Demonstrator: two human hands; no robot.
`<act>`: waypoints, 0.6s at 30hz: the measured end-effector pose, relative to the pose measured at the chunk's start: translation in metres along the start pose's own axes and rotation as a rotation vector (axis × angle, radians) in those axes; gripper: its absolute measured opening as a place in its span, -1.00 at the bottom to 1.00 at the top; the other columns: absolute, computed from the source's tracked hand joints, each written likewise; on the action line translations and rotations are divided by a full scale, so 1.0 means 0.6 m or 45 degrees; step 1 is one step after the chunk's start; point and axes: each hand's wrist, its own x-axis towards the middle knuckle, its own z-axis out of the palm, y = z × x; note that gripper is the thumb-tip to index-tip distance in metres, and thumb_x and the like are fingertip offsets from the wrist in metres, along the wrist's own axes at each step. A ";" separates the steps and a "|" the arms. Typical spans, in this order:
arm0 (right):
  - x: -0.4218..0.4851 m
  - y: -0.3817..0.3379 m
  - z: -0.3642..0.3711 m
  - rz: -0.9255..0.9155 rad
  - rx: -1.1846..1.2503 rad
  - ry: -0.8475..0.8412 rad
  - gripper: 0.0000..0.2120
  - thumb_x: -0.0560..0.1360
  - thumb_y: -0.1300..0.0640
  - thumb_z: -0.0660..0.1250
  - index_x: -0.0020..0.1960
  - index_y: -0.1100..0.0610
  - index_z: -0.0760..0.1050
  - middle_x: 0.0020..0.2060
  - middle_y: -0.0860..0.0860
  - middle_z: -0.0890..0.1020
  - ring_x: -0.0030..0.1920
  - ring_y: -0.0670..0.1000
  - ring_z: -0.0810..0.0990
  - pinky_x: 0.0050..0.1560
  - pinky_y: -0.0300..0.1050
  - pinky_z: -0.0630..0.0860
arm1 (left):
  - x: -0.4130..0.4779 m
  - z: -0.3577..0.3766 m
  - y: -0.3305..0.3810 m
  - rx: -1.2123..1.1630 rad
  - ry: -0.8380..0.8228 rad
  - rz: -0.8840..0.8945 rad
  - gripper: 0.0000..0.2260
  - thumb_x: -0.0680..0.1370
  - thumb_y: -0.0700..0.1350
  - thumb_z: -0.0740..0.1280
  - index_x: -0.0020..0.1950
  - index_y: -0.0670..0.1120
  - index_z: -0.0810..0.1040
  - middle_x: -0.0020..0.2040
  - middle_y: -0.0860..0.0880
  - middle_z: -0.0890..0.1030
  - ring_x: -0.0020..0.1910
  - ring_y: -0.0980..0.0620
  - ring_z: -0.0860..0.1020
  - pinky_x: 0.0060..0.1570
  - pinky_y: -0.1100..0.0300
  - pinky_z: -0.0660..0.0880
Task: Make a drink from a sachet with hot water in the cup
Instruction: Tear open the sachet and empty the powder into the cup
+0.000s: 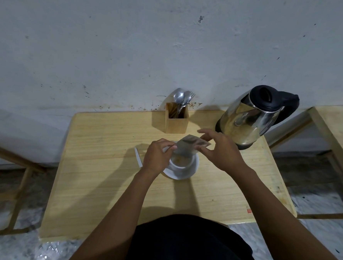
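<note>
Arms (122, 199) reach from near edge; left hand (158, 156) and right hand (219, 151) each keep a pinching grip on sachet (189, 148), tilted just over cup (181, 164) mid-counter (104, 166). Risks: shaky tip scatters powder onto saucer (193, 171); right hand knocks kettle (249, 120) just beyond.

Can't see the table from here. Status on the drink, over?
Left hand and right hand both pinching sachet, tilted over cup. Kettle upright, untouched, back right. Nothing in the way.
</note>
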 end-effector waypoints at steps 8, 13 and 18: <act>-0.002 0.012 0.018 -0.017 -0.204 0.190 -0.94 0.43 -0.04 0.49 -0.10 -0.13 0.70 -0.17 -0.19 0.69 -0.13 -0.11 0.50 0.12 0.03 0.41 | -0.001 0.003 -0.010 -0.021 0.020 -0.027 -0.85 0.51 -0.19 0.37 0.00 -0.21 0.68 -0.02 -0.14 0.68 -0.06 0.02 0.60 -0.06 0.39 0.42; -0.002 0.009 0.023 0.006 -0.203 0.163 -0.92 0.47 -0.08 0.44 -0.06 -0.17 0.68 -0.13 -0.17 0.65 -0.06 -0.08 0.48 0.13 0.00 0.34 | -0.003 0.000 -0.015 -0.012 0.024 -0.024 -0.84 0.51 -0.19 0.37 0.02 -0.22 0.67 -0.02 -0.14 0.68 -0.09 0.08 0.57 -0.13 0.54 0.38; -0.001 0.007 0.021 0.035 -0.012 0.055 -0.71 0.48 -0.02 0.44 0.20 -0.11 0.59 -0.09 -0.18 0.59 -0.08 -0.11 0.47 0.10 -0.03 0.41 | -0.008 0.001 -0.011 -0.060 0.041 -0.048 -0.85 0.52 -0.20 0.35 0.01 -0.21 0.67 -0.03 -0.10 0.67 -0.08 0.07 0.57 -0.12 0.53 0.39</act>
